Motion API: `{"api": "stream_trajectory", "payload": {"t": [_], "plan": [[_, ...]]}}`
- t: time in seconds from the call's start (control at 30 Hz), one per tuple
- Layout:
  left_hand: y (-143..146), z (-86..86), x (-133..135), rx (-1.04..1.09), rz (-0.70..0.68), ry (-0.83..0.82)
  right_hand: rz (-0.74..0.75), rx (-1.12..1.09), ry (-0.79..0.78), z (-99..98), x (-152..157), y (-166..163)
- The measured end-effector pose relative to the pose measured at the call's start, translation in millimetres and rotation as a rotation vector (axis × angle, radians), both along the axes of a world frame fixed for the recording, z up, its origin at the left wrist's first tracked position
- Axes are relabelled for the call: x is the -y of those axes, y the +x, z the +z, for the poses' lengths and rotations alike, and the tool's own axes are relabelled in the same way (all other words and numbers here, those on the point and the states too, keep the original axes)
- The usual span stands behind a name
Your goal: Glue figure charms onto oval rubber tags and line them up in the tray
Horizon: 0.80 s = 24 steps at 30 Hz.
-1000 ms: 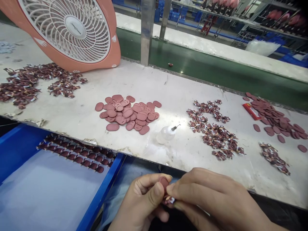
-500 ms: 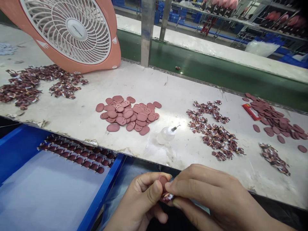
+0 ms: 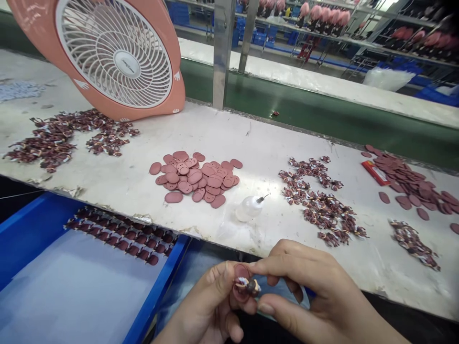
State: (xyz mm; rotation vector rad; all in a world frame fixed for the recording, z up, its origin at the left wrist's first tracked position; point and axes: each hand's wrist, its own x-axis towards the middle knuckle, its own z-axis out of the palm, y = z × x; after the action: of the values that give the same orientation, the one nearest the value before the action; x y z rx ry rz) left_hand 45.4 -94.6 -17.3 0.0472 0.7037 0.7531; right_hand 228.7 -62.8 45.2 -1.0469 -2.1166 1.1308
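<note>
Near the bottom middle, my left hand [image 3: 211, 301] pinches a maroon oval base [image 3: 241, 271] between thumb and fingers. Against the base lies a small painted figurine [image 3: 251, 285], brown with white and yellowish parts. My right hand [image 3: 304, 286] is beside it with thumb and index finger spread. Its index fingertip is at the upper edge of the base, and the thumb tip is just below the figurine. On the bench ahead stands a translucent squeeze bottle [image 3: 249, 209] with a thin needle tip. Behind it is a pile of maroon oval bases [image 3: 195, 177].
Small figurines [image 3: 322, 205] lie heaped to the right and more [image 3: 53, 138] at the left. Further right are another pile of bases [image 3: 412, 179] and a red box [image 3: 375, 173]. An orange fan [image 3: 179, 71] stands behind. A blue tray [image 3: 150, 291] holds rows of assembled pieces.
My right thumb and index finger have spread apart, uncovering the figurine on the base. My left hand keeps its pinch. The whole view has shifted slightly.
</note>
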Motion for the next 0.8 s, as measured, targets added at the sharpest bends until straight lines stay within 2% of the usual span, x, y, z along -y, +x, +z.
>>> {"api": "stream_trajectory", "payload": {"t": [0.23,0.33,0.43,0.5,0.6,0.67,0.73,0.8], "plan": [[0.8,0.9,-2.1,0.052,-0.012,0.065,-0.002,-0.053,-0.042,-9.4,6.6,-5.5],[0.6,-0.9,-0.9,0.051,-0.019,0.112,-0.021,-0.085,0.021,-12.6,7.1,-6.9],[-1.0,-3.2,3.4,-0.039,0.029,0.125,-0.062,-0.083,0.169,-20.4,9.2,-9.3],[-2.8,-4.6,7.7,-0.172,0.139,0.136,-0.113,-0.021,0.308,-29.8,12.2,-13.1],[-5.7,-6.9,14.0,-0.377,0.334,0.206,-0.246,0.041,0.619,-47.6,16.9,-24.4],[-7.2,-8.1,16.7,-0.471,0.398,0.255,-0.301,0.014,0.803,-57.6,18.3,-34.8],[-7.8,-8.7,17.7,-0.548,0.422,0.286,-0.295,0.0,0.877,-63.5,17.9,-45.4],[-7.8,-8.5,17.4,-0.615,0.452,0.287,-0.247,0.011,0.865,-65.6,16.3,-54.8]]}}
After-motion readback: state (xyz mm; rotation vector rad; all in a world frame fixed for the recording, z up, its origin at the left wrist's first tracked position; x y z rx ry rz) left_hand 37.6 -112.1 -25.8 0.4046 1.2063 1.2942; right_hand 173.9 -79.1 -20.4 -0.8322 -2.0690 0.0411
